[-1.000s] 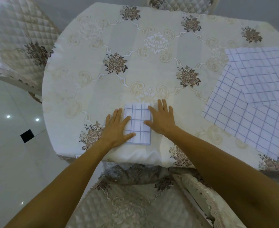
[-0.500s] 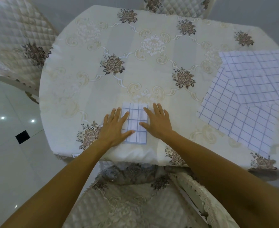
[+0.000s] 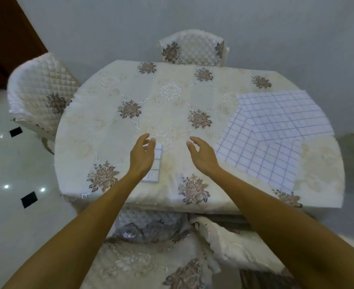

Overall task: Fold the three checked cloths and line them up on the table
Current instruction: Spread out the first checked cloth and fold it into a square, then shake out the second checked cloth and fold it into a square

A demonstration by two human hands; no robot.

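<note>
A small folded checked cloth (image 3: 156, 163) lies near the table's front edge, partly hidden behind my left hand (image 3: 141, 155). That hand hovers above it, fingers apart and curled, holding nothing. My right hand (image 3: 201, 155) is raised over bare tablecloth to the right of the folded cloth, open and empty. Two unfolded white cloths with a blue grid lie spread at the right of the table: the upper cloth (image 3: 282, 113) overlaps the lower cloth (image 3: 259, 161).
The oval table (image 3: 172, 97) wears a cream floral tablecloth. Quilted chairs stand at the far left (image 3: 40, 94), the far side (image 3: 192, 51) and right below me (image 3: 151, 263). A glossy white floor lies to the left.
Both hands have lifted off the folded cloth, which stays where it lay. My right hand has shifted to the right. The view has pulled back and tilted up.
</note>
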